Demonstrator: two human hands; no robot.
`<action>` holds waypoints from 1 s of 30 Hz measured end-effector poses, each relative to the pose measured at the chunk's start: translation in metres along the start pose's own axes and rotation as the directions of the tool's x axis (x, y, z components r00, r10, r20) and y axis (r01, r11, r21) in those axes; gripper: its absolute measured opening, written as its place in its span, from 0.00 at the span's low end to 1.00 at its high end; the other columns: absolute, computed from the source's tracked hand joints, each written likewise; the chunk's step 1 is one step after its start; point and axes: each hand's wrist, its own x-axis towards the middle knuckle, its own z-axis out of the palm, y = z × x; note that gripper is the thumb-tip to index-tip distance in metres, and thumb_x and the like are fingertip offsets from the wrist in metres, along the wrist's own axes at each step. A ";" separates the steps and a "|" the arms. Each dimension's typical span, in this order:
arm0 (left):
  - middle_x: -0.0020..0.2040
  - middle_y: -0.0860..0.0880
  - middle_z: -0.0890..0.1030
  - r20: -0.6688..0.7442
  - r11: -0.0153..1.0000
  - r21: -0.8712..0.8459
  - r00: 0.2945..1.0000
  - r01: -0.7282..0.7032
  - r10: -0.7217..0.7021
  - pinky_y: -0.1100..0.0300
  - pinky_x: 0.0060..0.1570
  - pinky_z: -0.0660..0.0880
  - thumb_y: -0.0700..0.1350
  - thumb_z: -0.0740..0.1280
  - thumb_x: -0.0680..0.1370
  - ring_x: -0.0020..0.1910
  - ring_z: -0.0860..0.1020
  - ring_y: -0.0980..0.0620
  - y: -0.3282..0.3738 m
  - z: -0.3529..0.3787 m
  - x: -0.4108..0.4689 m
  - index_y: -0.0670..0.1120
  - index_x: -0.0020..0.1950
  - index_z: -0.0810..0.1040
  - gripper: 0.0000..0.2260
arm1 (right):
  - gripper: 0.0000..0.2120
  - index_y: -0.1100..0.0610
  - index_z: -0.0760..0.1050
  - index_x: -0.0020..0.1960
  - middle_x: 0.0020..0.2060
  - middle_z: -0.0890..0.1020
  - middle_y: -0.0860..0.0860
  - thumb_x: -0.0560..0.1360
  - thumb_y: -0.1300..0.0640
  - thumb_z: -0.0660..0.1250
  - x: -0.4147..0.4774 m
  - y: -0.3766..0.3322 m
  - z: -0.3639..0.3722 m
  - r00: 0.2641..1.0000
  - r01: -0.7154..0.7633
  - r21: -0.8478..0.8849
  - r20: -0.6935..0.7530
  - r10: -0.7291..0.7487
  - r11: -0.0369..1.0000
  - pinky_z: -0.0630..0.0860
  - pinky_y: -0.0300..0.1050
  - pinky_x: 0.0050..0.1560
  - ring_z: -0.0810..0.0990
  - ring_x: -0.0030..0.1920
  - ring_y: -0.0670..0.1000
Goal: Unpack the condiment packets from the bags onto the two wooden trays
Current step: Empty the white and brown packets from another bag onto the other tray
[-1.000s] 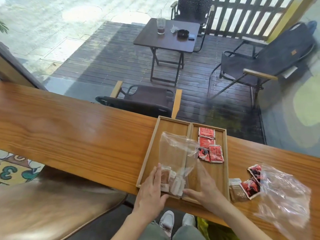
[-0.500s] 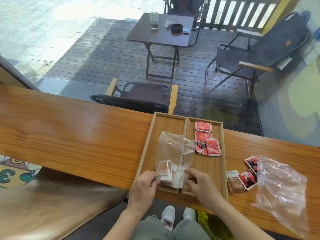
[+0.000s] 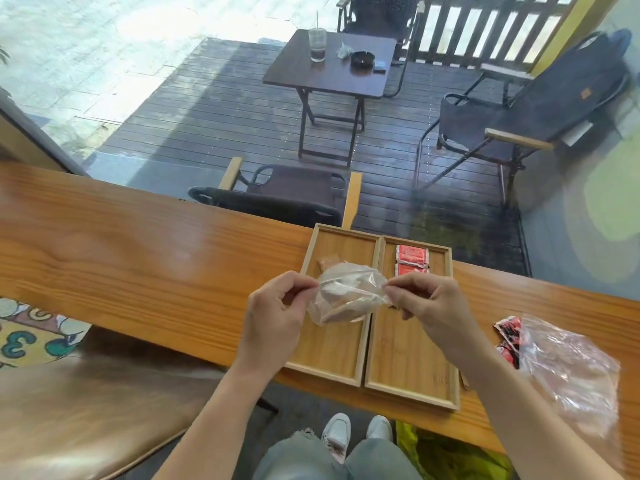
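Note:
Two wooden trays lie side by side on the counter, the left tray (image 3: 332, 355) and the right tray (image 3: 408, 368). Above the left tray I hold a clear plastic bag (image 3: 346, 296) with pale and brown packets inside. My left hand (image 3: 273, 313) pinches its left edge and my right hand (image 3: 429, 303) pinches its right edge. A brown packet (image 3: 327, 262) lies at the far end of the left tray. Red packets (image 3: 412, 259) lie at the far end of the right tray, partly hidden by my right hand.
A second clear bag (image 3: 568, 368) lies on the wooden counter (image 3: 138, 258) to the right, with loose red packets (image 3: 509, 334) beside it. Beyond the glass are a deck, chairs and a small table. A stool seat sits lower left.
Both hands have lifted the bag off the trays and now hold it by its edges in the air. A brown packet now lies in the left tray. The view has tilted down.

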 end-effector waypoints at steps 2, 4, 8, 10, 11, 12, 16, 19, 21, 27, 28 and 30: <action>0.39 0.54 0.81 0.062 0.998 -0.029 0.997 0.049 -0.048 0.70 0.40 0.75 0.39 0.67 0.74 0.41 0.78 0.60 -0.002 -0.002 -0.001 0.48 0.44 0.81 0.05 | 0.04 0.60 0.81 0.42 0.32 0.80 0.51 0.72 0.65 0.67 -0.002 0.002 -0.001 0.999 -0.030 0.009 0.040 0.030 1.000 0.75 0.34 0.31 0.76 0.29 0.43; 0.40 0.51 0.82 0.181 0.980 -0.091 0.971 0.175 -0.157 0.66 0.42 0.75 0.40 0.69 0.73 0.41 0.79 0.58 -0.010 -0.002 -0.004 0.47 0.44 0.81 0.03 | 0.04 0.59 0.80 0.40 0.29 0.79 0.51 0.72 0.61 0.67 -0.006 0.011 0.000 0.990 -0.120 0.037 0.084 0.117 0.992 0.74 0.36 0.30 0.75 0.28 0.45; 0.51 0.45 0.81 0.527 0.613 -0.425 0.733 0.666 -0.430 0.50 0.53 0.77 0.49 0.73 0.70 0.53 0.79 0.48 -0.036 0.006 -0.015 0.43 0.53 0.78 0.16 | 0.17 0.60 0.76 0.44 0.28 0.78 0.52 0.71 0.45 0.64 -0.010 0.043 0.004 0.897 -0.441 0.178 0.070 0.436 0.880 0.74 0.42 0.30 0.76 0.28 0.49; 0.57 0.42 0.78 0.548 0.395 -0.447 0.595 0.802 -0.588 0.43 0.54 0.76 0.51 0.72 0.70 0.56 0.77 0.44 -0.051 0.016 -0.017 0.42 0.58 0.74 0.22 | 0.18 0.60 0.74 0.49 0.34 0.81 0.56 0.73 0.44 0.63 -0.010 0.059 0.007 0.820 -0.571 0.178 0.077 0.567 0.802 0.76 0.44 0.31 0.78 0.31 0.52; 0.59 0.41 0.76 0.529 0.365 -0.391 0.531 0.845 -0.662 0.43 0.54 0.77 0.51 0.71 0.71 0.56 0.76 0.43 -0.056 0.021 -0.016 0.42 0.60 0.71 0.22 | 0.18 0.59 0.74 0.50 0.37 0.81 0.57 0.74 0.44 0.62 -0.009 0.065 0.010 0.798 -0.601 0.162 0.082 0.596 0.783 0.77 0.45 0.32 0.79 0.33 0.53; 0.60 0.40 0.75 0.509 0.361 -0.323 0.483 0.875 -0.713 0.43 0.53 0.77 0.51 0.70 0.72 0.56 0.76 0.43 -0.061 0.027 -0.015 0.42 0.61 0.69 0.22 | 0.18 0.59 0.73 0.51 0.40 0.82 0.58 0.74 0.44 0.62 -0.008 0.070 0.013 0.790 -0.612 0.136 0.081 0.607 0.779 0.77 0.45 0.33 0.80 0.34 0.53; 0.55 0.42 0.80 0.464 0.458 -0.155 0.474 0.875 -0.748 0.53 0.45 0.80 0.52 0.69 0.73 0.51 0.80 0.46 -0.068 0.051 -0.008 0.40 0.62 0.68 0.24 | 0.17 0.59 0.73 0.52 0.44 0.80 0.54 0.74 0.46 0.65 -0.003 0.084 0.026 0.821 -0.564 -0.154 0.006 0.571 0.811 0.75 0.42 0.38 0.78 0.40 0.50; 0.50 0.42 0.83 0.374 0.574 -0.056 0.550 0.817 -0.746 0.55 0.40 0.76 0.52 0.68 0.74 0.43 0.81 0.48 -0.066 0.065 -0.005 0.39 0.53 0.74 0.17 | 0.19 0.59 0.70 0.57 0.49 0.77 0.53 0.72 0.48 0.68 -0.002 0.091 0.028 0.828 -0.557 -0.197 -0.057 0.558 0.807 0.72 0.41 0.40 0.76 0.47 0.50; 0.48 0.40 0.83 0.359 0.595 -0.029 0.564 0.803 -0.744 0.55 0.38 0.74 0.51 0.67 0.74 0.39 0.78 0.47 -0.066 0.069 -0.005 0.39 0.49 0.77 0.15 | 0.22 0.60 0.67 0.60 0.51 0.75 0.53 0.72 0.50 0.68 -0.002 0.091 0.025 0.816 -0.579 -0.159 -0.097 0.570 0.800 0.72 0.43 0.43 0.75 0.50 0.51; 0.49 0.41 0.83 0.472 0.518 -0.063 0.483 0.853 -0.737 0.61 0.34 0.77 0.52 0.71 0.71 0.43 0.81 0.48 -0.072 0.057 -0.015 0.39 0.53 0.77 0.19 | 0.11 0.61 0.78 0.43 0.36 0.80 0.56 0.75 0.53 0.64 -0.004 0.092 0.017 0.755 -0.629 -0.243 0.034 0.655 0.738 0.72 0.45 0.37 0.77 0.35 0.52; 0.48 0.42 0.84 0.497 0.531 -0.038 0.477 0.846 -0.725 0.62 0.33 0.76 0.50 0.72 0.71 0.41 0.82 0.50 -0.072 0.055 -0.017 0.39 0.53 0.78 0.17 | 0.11 0.60 0.77 0.42 0.36 0.80 0.56 0.76 0.53 0.64 -0.005 0.093 0.017 0.761 -0.622 -0.234 0.043 0.647 0.747 0.72 0.45 0.37 0.77 0.36 0.52; 0.44 0.44 0.85 0.517 0.559 -0.004 0.480 0.829 -0.709 0.64 0.32 0.74 0.46 0.71 0.72 0.36 0.81 0.54 -0.073 0.053 -0.022 0.39 0.49 0.80 0.11 | 0.12 0.59 0.75 0.40 0.36 0.78 0.55 0.77 0.52 0.61 -0.006 0.093 0.018 0.786 -0.599 -0.206 0.034 0.618 0.774 0.71 0.46 0.39 0.76 0.37 0.53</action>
